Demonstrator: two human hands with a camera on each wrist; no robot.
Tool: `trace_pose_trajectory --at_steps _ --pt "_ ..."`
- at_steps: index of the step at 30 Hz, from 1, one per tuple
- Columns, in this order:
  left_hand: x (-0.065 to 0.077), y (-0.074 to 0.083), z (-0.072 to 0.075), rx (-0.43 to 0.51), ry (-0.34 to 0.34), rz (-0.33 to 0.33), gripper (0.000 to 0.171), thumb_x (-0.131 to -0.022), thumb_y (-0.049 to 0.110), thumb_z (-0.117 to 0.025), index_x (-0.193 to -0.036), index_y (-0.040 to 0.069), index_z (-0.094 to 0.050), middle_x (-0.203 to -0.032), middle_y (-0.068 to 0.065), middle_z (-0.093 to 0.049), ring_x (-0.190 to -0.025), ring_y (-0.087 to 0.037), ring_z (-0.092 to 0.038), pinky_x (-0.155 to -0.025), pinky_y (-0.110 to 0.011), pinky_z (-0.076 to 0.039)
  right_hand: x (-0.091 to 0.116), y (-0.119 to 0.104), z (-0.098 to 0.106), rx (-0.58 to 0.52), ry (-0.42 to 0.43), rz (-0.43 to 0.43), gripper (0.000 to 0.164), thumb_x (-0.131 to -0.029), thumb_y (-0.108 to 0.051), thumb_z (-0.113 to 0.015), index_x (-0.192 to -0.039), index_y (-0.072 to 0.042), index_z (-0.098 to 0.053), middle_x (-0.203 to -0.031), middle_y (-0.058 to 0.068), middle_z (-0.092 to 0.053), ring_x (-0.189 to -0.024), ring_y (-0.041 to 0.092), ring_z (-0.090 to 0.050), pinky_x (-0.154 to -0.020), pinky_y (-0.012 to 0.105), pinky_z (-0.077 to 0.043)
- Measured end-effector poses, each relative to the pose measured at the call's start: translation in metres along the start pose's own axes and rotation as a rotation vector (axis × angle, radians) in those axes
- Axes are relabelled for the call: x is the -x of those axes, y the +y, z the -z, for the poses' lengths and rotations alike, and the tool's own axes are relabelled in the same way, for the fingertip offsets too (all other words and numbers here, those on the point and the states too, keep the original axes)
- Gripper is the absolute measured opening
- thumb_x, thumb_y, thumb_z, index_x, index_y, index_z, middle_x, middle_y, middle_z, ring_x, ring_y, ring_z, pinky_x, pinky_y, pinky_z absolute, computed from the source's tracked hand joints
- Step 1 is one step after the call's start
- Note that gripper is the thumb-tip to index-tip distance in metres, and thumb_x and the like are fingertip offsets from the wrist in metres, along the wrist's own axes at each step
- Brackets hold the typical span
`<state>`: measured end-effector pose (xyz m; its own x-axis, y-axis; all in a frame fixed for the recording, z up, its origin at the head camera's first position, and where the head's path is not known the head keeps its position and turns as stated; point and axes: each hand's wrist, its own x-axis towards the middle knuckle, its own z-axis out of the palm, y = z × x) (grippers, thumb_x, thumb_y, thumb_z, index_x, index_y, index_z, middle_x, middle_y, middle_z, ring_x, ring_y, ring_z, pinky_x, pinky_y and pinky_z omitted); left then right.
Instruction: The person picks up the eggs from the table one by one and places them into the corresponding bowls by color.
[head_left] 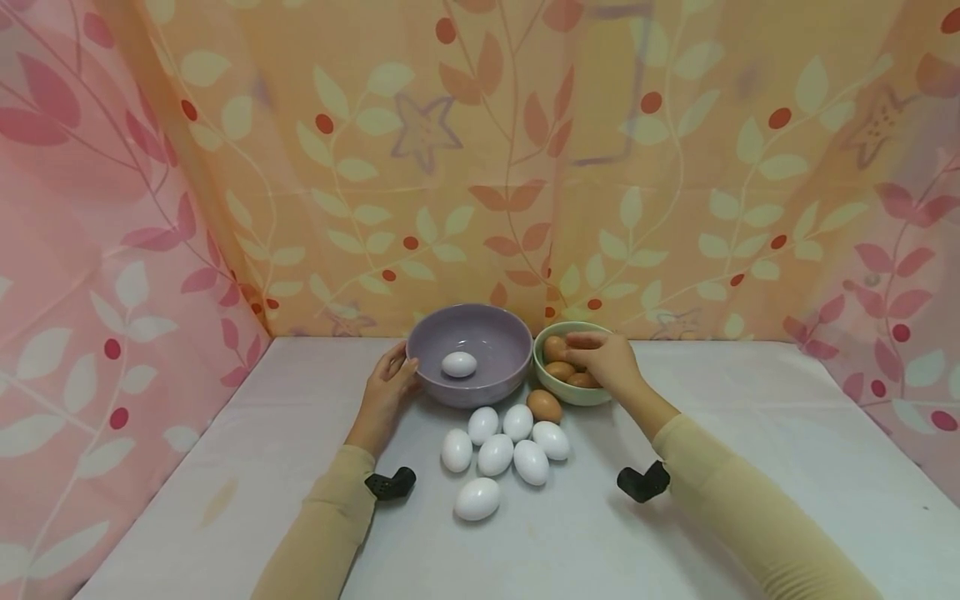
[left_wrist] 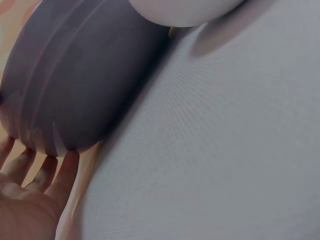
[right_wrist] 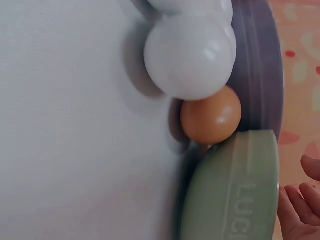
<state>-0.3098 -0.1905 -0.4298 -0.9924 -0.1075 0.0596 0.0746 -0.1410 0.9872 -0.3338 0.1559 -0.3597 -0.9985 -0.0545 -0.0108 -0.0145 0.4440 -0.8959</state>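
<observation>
At the left side of a purple bowl, the left hand holds its rim, thumb at the edge; the left wrist view shows its fingertips against the outer wall. One white egg lies inside that bowl. Over the light green bowl, the right hand reaches past the rim beside a brown egg. In the right wrist view its thumb and fingers are apart, with no egg visible between them. Other brown eggs lie in the green bowl, partly hidden by the hand.
In front of the bowls lie several white eggs in a loose cluster. A single brown egg sits against the green bowl. One white egg lies nearer. A patterned curtain hangs behind the white table.
</observation>
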Motion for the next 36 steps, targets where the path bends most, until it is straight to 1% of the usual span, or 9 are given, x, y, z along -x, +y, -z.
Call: trace_pose_trajectory --at_steps 4,6,9,12,18,24,27,31,36 --pt "-0.001 -0.001 0.000 0.003 0.002 0.007 0.058 -0.102 0.021 -0.058 -0.154 0.014 -0.035 -0.161 -0.007 -0.034 -0.139 -0.020 -0.042 -0.105 -0.035 -0.047 0.017 0.000 0.004 -0.057 -0.024 0.036 0.045 -0.091 -0.020 -0.073 -0.131 -0.001 -0.063 -0.133 0.017 -0.065 -0.098 0.004 -0.065 -0.079 0.015 -0.055" --pt "-0.001 -0.001 0.000 0.004 0.005 0.013 0.057 -0.102 0.021 -0.058 -0.154 0.014 -0.035 -0.161 -0.006 -0.034 -0.139 -0.020 -0.043 -0.105 -0.034 -0.047 0.025 0.000 0.005 -0.089 -0.033 0.051 0.047 -0.090 -0.020 -0.074 -0.131 0.001 -0.063 -0.132 0.018 -0.065 -0.095 0.001 -0.065 -0.080 0.014 -0.055" --pt "-0.001 -0.001 0.000 0.006 0.008 0.019 0.059 -0.101 0.022 -0.059 -0.154 0.015 -0.034 -0.162 -0.006 -0.033 -0.140 -0.019 -0.043 -0.104 -0.032 -0.048 0.038 0.001 0.006 -0.107 -0.045 0.063 0.050 -0.088 -0.023 -0.076 -0.131 0.001 -0.063 -0.131 0.017 -0.066 -0.106 0.005 -0.065 -0.085 0.010 -0.051" --pt "0.000 0.000 0.000 -0.001 0.003 0.006 0.060 -0.101 0.023 -0.059 -0.155 0.014 -0.034 -0.162 -0.007 -0.033 -0.140 -0.020 -0.043 -0.102 -0.029 -0.048 0.049 0.003 0.007 -0.079 -0.037 0.065 0.050 -0.086 -0.029 -0.078 -0.128 -0.003 -0.066 -0.127 0.010 -0.070 -0.116 0.006 -0.060 -0.087 0.007 -0.046" --pt "0.000 0.001 -0.001 -0.003 0.003 -0.001 0.059 -0.102 0.022 -0.058 -0.155 0.014 -0.033 -0.162 -0.007 -0.033 -0.138 -0.019 -0.043 -0.102 -0.031 -0.048 0.066 0.007 0.004 -0.090 -0.059 0.065 0.044 -0.086 -0.024 -0.078 -0.124 -0.004 -0.068 -0.120 0.007 -0.073 -0.105 -0.002 -0.064 -0.087 0.010 -0.048" --pt "0.000 0.001 -0.002 0.006 -0.005 0.006 0.060 -0.102 0.021 -0.056 -0.156 0.013 -0.031 -0.163 -0.007 -0.031 -0.141 -0.020 -0.040 -0.112 -0.041 -0.041 0.080 0.013 0.002 -0.099 -0.095 0.045 0.048 -0.085 -0.025 -0.079 -0.126 -0.003 -0.067 -0.123 0.009 -0.072 -0.104 0.000 -0.066 -0.088 0.013 -0.050" --pt "0.000 0.001 -0.001 0.006 -0.005 0.004 0.060 -0.102 0.021 -0.057 -0.156 0.013 -0.031 -0.163 -0.007 -0.031 -0.142 -0.020 -0.040 -0.113 -0.043 -0.040 0.085 0.017 0.000 -0.115 -0.115 0.022 0.048 -0.087 -0.024 -0.078 -0.126 -0.001 -0.066 -0.124 0.012 -0.071 -0.101 0.000 -0.066 -0.088 0.016 -0.052" --pt "-0.001 0.000 -0.001 -0.004 0.000 0.002 0.060 -0.102 0.022 -0.058 -0.155 0.013 -0.032 -0.162 -0.007 -0.033 -0.141 -0.019 -0.041 -0.110 -0.038 -0.043 0.089 0.023 -0.004 -0.110 -0.128 -0.009 0.045 -0.087 -0.023 -0.077 -0.125 -0.001 -0.066 -0.119 0.011 -0.073 -0.098 0.001 -0.066 -0.087 0.017 -0.052" --pt "-0.001 0.000 -0.001 -0.004 0.006 0.005 0.059 -0.101 0.022 -0.058 -0.155 0.014 -0.034 -0.161 -0.006 -0.034 -0.140 -0.017 -0.041 -0.106 -0.033 -0.046 0.093 0.027 -0.009 -0.092 -0.130 -0.023 0.047 -0.084 -0.026 -0.080 -0.123 -0.004 -0.068 -0.115 0.007 -0.074 -0.098 0.002 -0.066 -0.084 0.017 -0.052"
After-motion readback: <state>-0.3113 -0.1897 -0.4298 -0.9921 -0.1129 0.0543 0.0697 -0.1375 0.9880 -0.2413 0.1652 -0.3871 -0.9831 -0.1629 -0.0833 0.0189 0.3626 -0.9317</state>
